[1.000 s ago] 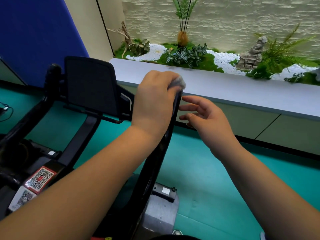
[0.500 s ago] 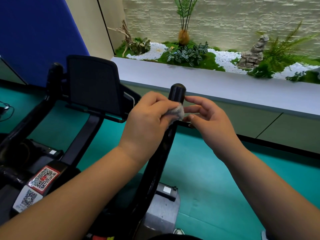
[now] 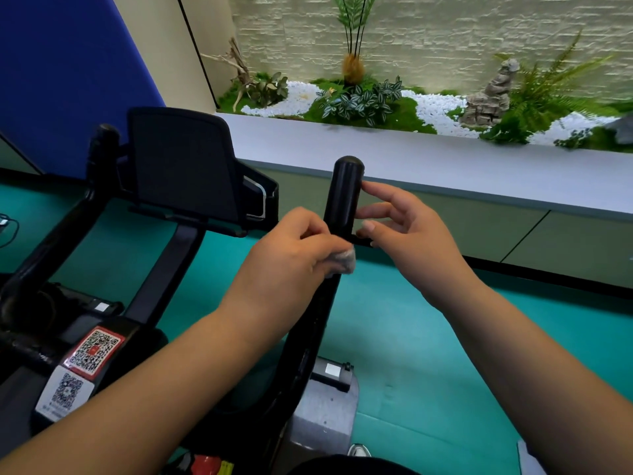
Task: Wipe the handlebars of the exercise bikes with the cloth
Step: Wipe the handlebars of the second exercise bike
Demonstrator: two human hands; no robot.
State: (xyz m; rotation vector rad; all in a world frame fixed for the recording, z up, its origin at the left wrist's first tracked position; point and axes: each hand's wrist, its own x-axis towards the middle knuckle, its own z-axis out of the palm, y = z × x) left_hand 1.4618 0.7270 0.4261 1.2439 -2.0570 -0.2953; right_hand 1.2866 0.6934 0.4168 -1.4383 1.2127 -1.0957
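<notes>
**Cloth on the right handlebar**

A long grey ledge (image 3: 445,166) with a planted bed (image 3: 359,101) runs behind the black exercise bike (image 3: 164,275), whose dark console (image 3: 185,166) stands left of the upright handlebar (image 3: 344,197). The left hand (image 3: 291,262) curls round the bar, gripping a grey cloth (image 3: 342,260) against it, mostly hidden in the fist. The right hand (image 3: 411,231) is loosely spread, fingertips beside the bar; whether they touch it is unclear.

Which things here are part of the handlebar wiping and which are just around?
Part of the job:
cloth, bunched in the left hand
right handlebar
left handlebar
right hand, open beside the bar

Just around:
bike screen
QR stickers
planter ledge
</notes>
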